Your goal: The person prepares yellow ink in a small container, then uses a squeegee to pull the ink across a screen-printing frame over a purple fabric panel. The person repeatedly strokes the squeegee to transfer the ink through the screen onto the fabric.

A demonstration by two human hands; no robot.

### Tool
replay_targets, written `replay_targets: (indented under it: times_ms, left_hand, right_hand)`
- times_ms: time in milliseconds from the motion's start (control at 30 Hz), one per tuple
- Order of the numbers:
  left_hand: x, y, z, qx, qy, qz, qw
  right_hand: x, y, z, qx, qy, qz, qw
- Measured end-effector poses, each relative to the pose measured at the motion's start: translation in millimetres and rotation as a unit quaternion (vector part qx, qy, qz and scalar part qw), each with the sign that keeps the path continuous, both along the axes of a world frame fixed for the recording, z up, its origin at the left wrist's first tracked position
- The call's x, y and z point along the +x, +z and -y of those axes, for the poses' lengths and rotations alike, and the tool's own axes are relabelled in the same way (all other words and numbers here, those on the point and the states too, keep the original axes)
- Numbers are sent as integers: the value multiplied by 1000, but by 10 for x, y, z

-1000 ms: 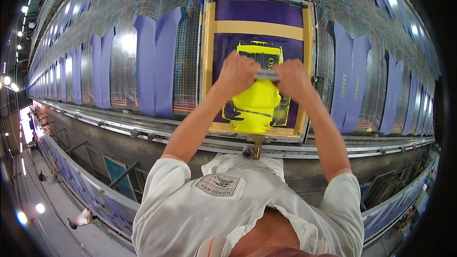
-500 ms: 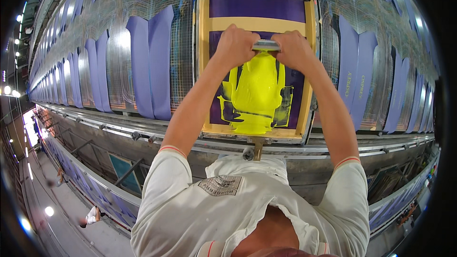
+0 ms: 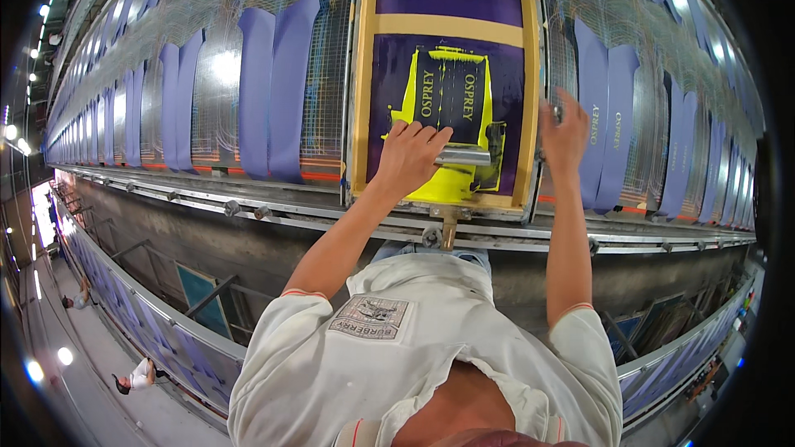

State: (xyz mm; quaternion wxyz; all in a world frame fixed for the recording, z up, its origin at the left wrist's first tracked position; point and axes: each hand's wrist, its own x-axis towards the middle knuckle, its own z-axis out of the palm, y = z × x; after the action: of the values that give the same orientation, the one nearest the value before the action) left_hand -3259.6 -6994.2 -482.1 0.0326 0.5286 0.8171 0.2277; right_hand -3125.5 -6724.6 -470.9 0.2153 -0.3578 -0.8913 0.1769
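My left hand (image 3: 411,151) is closed around the left end of a metal-handled squeegee (image 3: 465,155). The squeegee lies crosswise over the lower part of a framed printing screen (image 3: 530,41). Bright yellow ink (image 3: 447,184) is pooled below the blade, and yellow smears outline a dark stencil area (image 3: 448,91) with two lines of lettering. My right hand (image 3: 566,132) is off the squeegee, just beside the screen's right edge. Its fingers are bent and apart, and whether they touch the frame is unclear.
Flat purple-blue pieces (image 3: 286,91) lie in pairs along the long table; those on the right (image 3: 613,116) carry printed lettering. A metal rail (image 3: 323,219) with knobs runs along the near edge. At lower left, a person (image 3: 141,374) is in the aisle.
Both hands were on the squeegee near the screen's upper part. The squeegee has come toward me with the ink, uncovering the lettering. My right hand has let go and moved right.
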Motion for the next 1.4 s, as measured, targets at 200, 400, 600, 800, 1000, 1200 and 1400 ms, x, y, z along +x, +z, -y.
replay_targets:
  times_ms: [200, 400, 600, 800, 1000, 1200, 1400]
  left_hand:
    - [22, -58, 117, -3, -14, -5, 1000]
    - [-224, 91, 443, 33, 5, 23, 999]
    - [-1229, 58, 1556, 30, 1, 15, 999]
    - [-1991, 6, 2433, -13, 22, 20, 999]
    - [-2069, -47, 2821, -17, -32, 15, 999]
    - [-2141, -132, 2918, -30, -70, 44, 996]
    - [-2741, -300, 2537, -43, -63, 27, 997]
  right_hand:
    - [212, -495, -517, -146, -74, 97, 982]
    - [-155, 156, 16, -195, -114, 33, 974]
    - [-1091, -347, 1382, -192, -45, -88, 977]
    - [-1893, -554, 2260, -256, -44, -162, 952]
    - [-2038, -660, 2442, -215, -54, -153, 963]
    - [-2064, -918, 2363, -107, -48, -101, 988]
    - [-2223, -350, 2344, -161, -68, 220, 960]
